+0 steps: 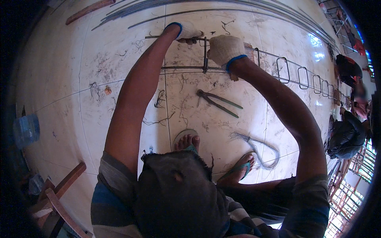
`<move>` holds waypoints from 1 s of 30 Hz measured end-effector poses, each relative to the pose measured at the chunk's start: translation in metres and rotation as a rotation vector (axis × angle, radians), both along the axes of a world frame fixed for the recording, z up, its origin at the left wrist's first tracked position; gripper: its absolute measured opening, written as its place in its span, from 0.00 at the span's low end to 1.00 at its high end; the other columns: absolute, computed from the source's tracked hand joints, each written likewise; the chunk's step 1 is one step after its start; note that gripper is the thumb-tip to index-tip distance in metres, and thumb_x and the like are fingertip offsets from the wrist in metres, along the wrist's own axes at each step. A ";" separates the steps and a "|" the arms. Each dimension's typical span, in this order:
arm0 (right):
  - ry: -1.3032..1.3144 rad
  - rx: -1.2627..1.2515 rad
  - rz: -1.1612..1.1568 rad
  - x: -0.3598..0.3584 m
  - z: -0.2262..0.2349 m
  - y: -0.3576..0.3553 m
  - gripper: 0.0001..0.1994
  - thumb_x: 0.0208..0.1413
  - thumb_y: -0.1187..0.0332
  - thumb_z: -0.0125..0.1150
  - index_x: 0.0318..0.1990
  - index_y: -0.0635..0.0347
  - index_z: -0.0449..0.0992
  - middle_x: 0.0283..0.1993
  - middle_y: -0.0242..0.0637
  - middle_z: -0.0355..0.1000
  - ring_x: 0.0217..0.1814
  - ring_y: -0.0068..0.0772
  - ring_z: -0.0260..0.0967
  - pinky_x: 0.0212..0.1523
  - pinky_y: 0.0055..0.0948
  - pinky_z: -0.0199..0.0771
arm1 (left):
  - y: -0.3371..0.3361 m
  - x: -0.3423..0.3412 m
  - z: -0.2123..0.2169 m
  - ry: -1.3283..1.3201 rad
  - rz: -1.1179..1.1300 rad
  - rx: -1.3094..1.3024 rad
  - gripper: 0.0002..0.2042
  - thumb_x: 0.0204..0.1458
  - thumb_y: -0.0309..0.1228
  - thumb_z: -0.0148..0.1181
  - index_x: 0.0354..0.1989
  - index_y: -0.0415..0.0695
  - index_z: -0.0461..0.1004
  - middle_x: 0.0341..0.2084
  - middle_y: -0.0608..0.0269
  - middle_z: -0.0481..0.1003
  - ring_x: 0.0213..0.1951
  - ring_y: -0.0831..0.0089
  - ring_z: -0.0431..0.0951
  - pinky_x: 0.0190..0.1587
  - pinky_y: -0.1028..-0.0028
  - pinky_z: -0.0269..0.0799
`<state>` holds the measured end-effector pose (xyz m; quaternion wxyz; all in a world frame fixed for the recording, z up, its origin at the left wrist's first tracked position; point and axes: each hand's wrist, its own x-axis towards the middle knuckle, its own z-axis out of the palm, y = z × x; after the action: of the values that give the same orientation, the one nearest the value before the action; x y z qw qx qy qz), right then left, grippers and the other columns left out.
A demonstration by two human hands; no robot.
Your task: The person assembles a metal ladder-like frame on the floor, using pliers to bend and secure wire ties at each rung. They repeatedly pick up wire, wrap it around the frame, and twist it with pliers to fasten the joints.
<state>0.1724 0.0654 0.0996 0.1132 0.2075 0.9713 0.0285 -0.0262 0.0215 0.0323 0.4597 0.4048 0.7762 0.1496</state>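
My left hand point(189, 32), in a cream knitted glove with a blue cuff, has its bare fingertips curled around a steel rod point(152, 37). A second rod point(182, 67) runs parallel, nearer to me. A dark rectangular stirrup point(205, 56) joins the two rods between my hands. Just right of that stirrup, my right hand point(227, 48) is closed in a matching glove, its fingers turned away; what they grip is hidden. More stirrups point(283, 70) are spaced along the rods toward the right. Pincers with green handles point(222, 104) lie jaws-left on the tiles below my hands.
A looped bundle of thin wire point(274, 154) lies by my right foot. Wire scraps point(159, 99) litter the tiles. Long loose rods point(139, 8) stretch along the far side. At left are a clear plastic jug point(27, 131) and wooden pieces point(65, 184). People point(349, 133) crouch at far right.
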 end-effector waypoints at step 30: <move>0.234 -0.300 -0.056 0.012 -0.021 0.025 0.17 0.60 0.55 0.60 0.48 0.56 0.82 0.44 0.52 0.82 0.48 0.57 0.81 0.49 0.53 0.81 | 0.006 -0.016 -0.041 -0.465 -0.201 0.429 0.20 0.66 0.29 0.57 0.65 0.38 0.68 0.51 0.60 0.77 0.49 0.74 0.77 0.53 0.72 0.76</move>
<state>0.1841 0.0908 0.0783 0.0300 0.2173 0.9650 -0.1438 -0.0423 0.0274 -0.0086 0.5412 0.5218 0.5574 0.3522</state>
